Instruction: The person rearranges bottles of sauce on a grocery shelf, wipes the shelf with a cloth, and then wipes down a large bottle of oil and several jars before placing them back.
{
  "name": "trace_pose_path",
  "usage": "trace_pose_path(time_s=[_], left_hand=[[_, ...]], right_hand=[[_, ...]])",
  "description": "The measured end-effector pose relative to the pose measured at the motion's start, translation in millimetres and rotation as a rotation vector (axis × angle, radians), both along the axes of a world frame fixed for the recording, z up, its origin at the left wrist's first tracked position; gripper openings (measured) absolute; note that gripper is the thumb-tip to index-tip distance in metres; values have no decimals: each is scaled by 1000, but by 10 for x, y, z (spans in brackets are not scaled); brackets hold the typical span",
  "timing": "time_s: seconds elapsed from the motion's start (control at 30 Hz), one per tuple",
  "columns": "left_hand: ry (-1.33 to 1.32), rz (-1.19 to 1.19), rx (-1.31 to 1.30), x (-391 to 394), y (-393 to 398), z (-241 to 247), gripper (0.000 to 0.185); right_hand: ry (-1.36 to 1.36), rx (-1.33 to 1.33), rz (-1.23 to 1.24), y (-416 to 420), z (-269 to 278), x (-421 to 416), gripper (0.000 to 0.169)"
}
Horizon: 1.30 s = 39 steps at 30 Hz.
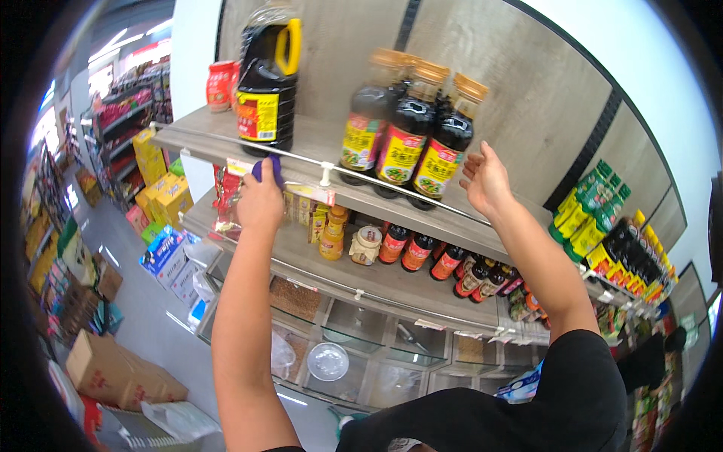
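Observation:
My left hand [260,200] grips a purple cloth [269,169] at the front edge of the upper wooden shelf [316,133], over the price strip. Just above it stands a large jug of dark sauce [257,116] with a yellow handle, upright behind the metal rail. My right hand [488,178] has its fingers apart and holds nothing. It is beside a cluster of dark sauce bottles [402,150] with orange-gold caps and yellow-and-red labels. Whether its fingertips touch the nearest bottle cannot be told.
A red jar [219,85] stands behind the jug. The lower shelf holds a cloth-topped jar [365,246] and dark bottles [419,251]. Below are glass-fronted grain bins [295,298]. Green-capped bottles [590,212] stand at right. A cardboard box [118,370] sits on the floor at left.

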<state>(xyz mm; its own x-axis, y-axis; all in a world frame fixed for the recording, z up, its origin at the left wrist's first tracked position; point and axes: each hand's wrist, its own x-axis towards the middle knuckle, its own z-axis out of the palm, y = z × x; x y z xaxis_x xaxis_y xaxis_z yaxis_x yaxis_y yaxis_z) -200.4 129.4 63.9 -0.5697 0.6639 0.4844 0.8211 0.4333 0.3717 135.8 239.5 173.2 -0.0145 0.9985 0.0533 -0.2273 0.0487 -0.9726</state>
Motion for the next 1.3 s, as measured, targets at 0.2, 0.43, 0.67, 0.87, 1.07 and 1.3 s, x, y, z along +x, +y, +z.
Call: trace_pose_path(time_s=[0.2, 0.43, 0.67, 0.87, 1.07, 1.3], left_hand=[[-6, 0, -34, -99, -26, -8, 48], [67, -29, -29, -18, -6, 15, 50], [-302, -520, 248, -71, -367, -165, 39], [-772, -777, 311, 2177, -1278, -285, 39], [-1733, -1206, 353, 3788, -1402, -735, 56], [-431, -1190, 274, 3535, -1232, -273, 68]], right_hand=[[-128, 483, 462, -1187, -78, 631, 30], [-418, 194, 459, -1898, -967, 1764, 25], [-332, -78, 316, -2197, -1720, 2683, 28], [-107, 5, 455, -2202, -1792, 2499, 41], [-380, 471, 310, -2211, -1700, 1550, 52], [-289, 285, 386, -1834, -1155, 1987, 29]])
